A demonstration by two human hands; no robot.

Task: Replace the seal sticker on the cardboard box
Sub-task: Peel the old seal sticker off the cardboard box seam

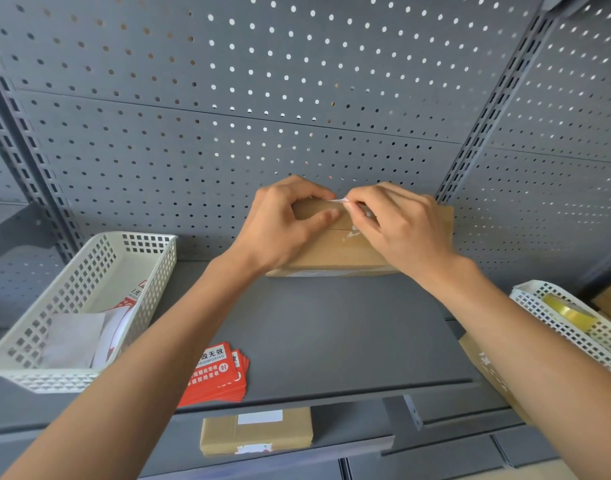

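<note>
Cardboard first: I count three boxes for certain. One cardboard box (pixel 335 247) stands at the back of the grey shelf (pixel 332 327) against the pegboard wall (pixel 262 98), and both hands are on it. A second, flatter box (pixel 257 431) lies on the lower ledge near me with a white label on top. A third box (pixel 487 372) shows partly under my right forearm. More brown card sits at the far right edge, cut off, so I cannot say what it is.

Two white perforated baskets: the left basket (pixel 89 306) holds paper sheets and a red-and-white printed piece; the right basket (pixel 574 327) holds one yellowish tape roll (pixel 571 313) and runs out of view. One stack of red seal stickers (pixel 217 375) lies on the shelf, partly covered by my left forearm.

My left hand (pixel 283 226) is curled over the box's top left, thumb pressed flat on its front face. My right hand (pixel 401 223) is nearly closed, fingertips pinching a small white sticker scrap (pixel 340 201) at the box's top edge. White residue marks the box below that. How much of the scrap remains stuck I cannot tell.
</note>
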